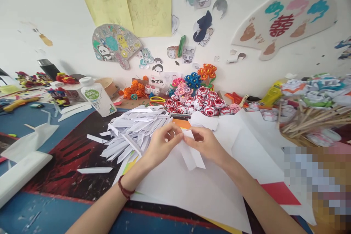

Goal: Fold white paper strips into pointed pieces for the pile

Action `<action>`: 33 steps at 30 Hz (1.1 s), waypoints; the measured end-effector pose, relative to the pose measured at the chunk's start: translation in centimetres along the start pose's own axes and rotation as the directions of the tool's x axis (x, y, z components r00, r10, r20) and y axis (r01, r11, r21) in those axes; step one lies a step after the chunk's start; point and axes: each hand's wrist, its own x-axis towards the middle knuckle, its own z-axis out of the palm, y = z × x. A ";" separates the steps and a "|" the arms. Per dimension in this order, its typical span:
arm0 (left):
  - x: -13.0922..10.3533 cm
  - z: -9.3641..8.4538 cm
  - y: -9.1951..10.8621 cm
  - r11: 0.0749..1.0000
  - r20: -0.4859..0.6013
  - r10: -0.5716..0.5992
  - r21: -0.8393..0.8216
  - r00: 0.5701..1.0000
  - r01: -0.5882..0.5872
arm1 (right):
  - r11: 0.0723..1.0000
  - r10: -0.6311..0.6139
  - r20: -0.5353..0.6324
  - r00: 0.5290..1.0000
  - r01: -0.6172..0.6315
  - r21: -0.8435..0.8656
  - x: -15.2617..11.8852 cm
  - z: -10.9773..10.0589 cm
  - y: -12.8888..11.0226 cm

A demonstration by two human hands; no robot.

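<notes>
My left hand (pixel 166 140) and my right hand (pixel 204 142) meet near the middle of the view, their fingertips pinching the upper end of a creased white paper strip (pixel 189 155). The strip hangs down toward me, its lower end split into two slanted flaps. Large white sheets (pixel 197 193) lie beneath both hands, with yellow and green paper edges showing under them. Just left of my left hand is a heap of folded white paper strips (pixel 131 128). A single folded strip (pixel 94 170) lies apart on the dark mat.
Red-and-white paper flowers (pixel 207 104) stand behind my hands, with blue and orange ones beyond. A white bottle (pixel 97 97) leans at the back left. Thin wooden sticks (pixel 315 120) lie at the right. A white box (pixel 22 175) sits at the left edge, a red paper (pixel 282 193) at right.
</notes>
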 end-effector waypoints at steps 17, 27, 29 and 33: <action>0.3 -0.2 0.1 0.959 -0.276 -0.151 -0.273 0.949 0.073 | 0.806 0.256 0.112 0.960 -0.276 0.524 0.0 -1.1 0.0; 0.4 0.2 0.2 0.915 0.111 -0.314 -0.229 0.943 0.332 | 0.775 0.199 -0.283 0.938 0.026 0.632 0.5 -0.4 0.2; 0.4 0.3 0.4 0.907 0.155 -0.321 -0.234 0.934 0.350 | 0.760 0.189 -0.261 0.947 0.028 0.649 0.5 -0.3 0.0; 0.3 0.4 0.6 0.917 0.217 -0.285 -0.221 0.933 0.332 | 0.795 0.175 -0.211 0.962 -0.011 0.607 0.3 -0.1 -0.4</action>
